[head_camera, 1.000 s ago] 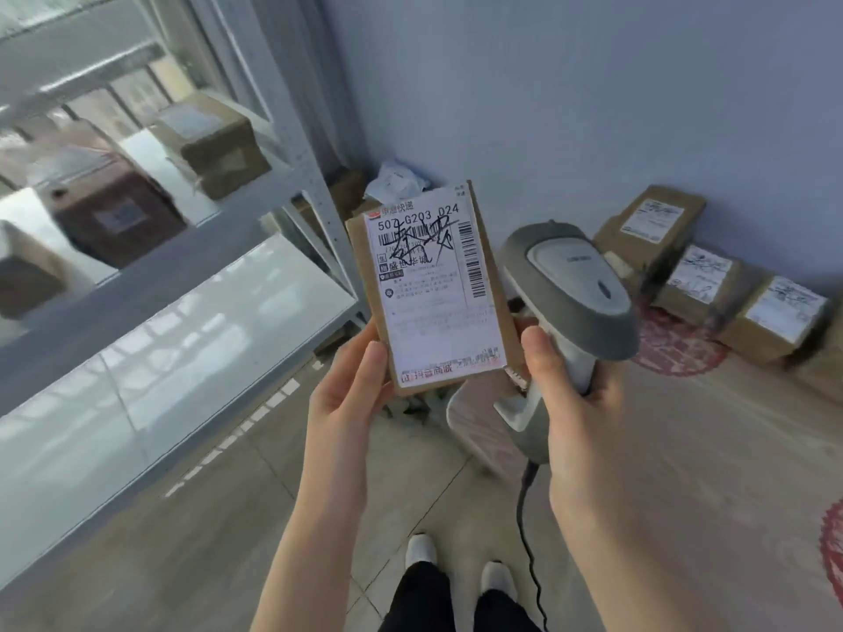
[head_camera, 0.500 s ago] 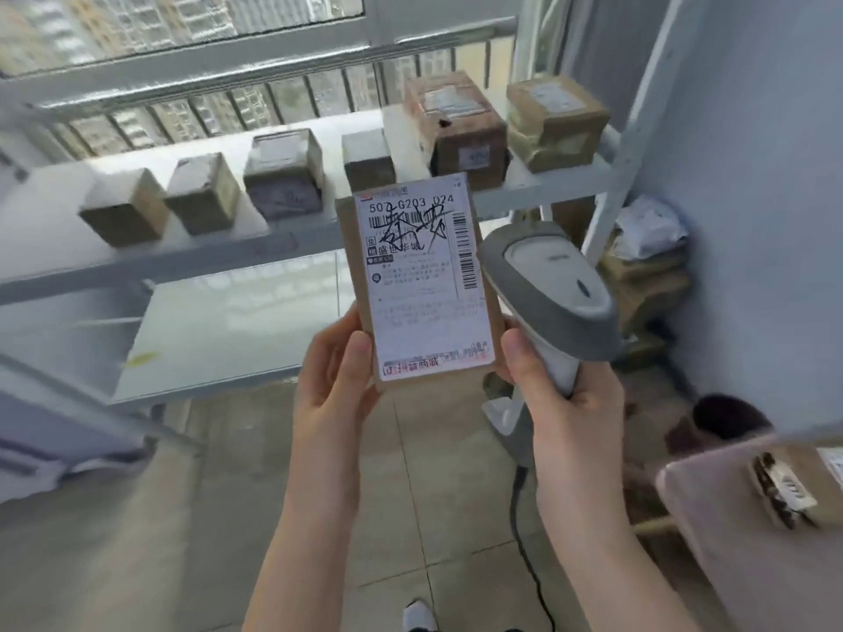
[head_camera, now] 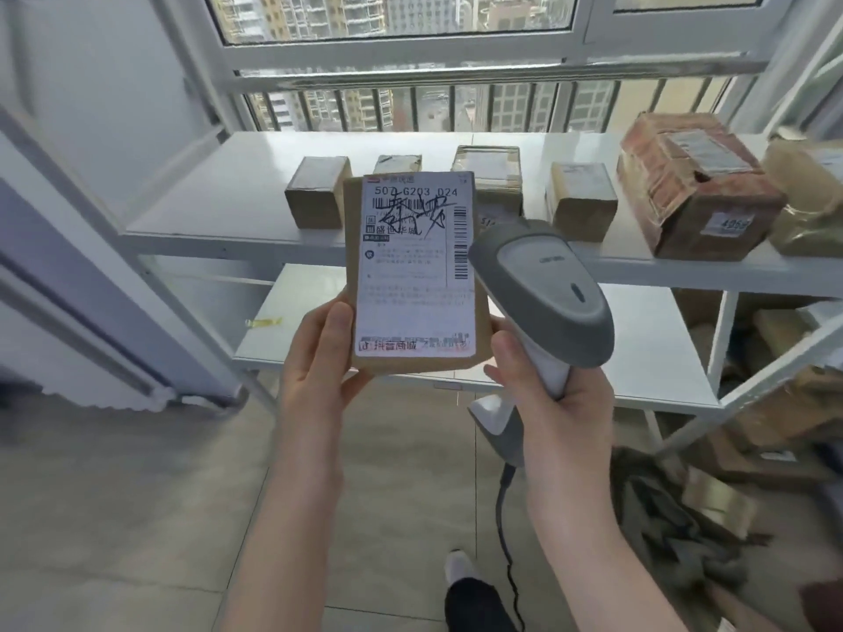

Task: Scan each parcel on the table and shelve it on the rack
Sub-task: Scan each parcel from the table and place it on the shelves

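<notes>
Swung round from the side wall, the wearer's view now meets the rack [head_camera: 219, 230] head-on, while hands, parcel and scanner keep their pose of half a second before. At ten o'clock a bare stretch of the upper shelf lies left of a row of small boxes [head_camera: 314, 198].

Just left of centre, the left hand [head_camera: 314, 367] grips the lower left corner of the parcel [head_camera: 413, 271], thumb laid on its front. The flat brown packet stands upright at centre, its white label facing the wearer, in front of the shelf but not resting on it.

At three o'clock of the label, the nose of the scanner [head_camera: 543, 289] sits just beside the upright barcode on the label's right edge. The right hand [head_camera: 543, 390] is wrapped round the scanner's handle, whose cable [head_camera: 506, 531] drops toward six o'clock. Whether that hand's forefinger also touches the packet cannot be told. A large reddish box [head_camera: 698, 184] occupies the shelf at two o'clock.

The scan appears to be the step in hand, with shelving still to come. It would go best with the scanner drawn back and turned so its window faces the label. Handwriting crosses the top barcode, so the clean side code looks the surer target. The bare stretch at ten o'clock looks the likely slot afterwards.
</notes>
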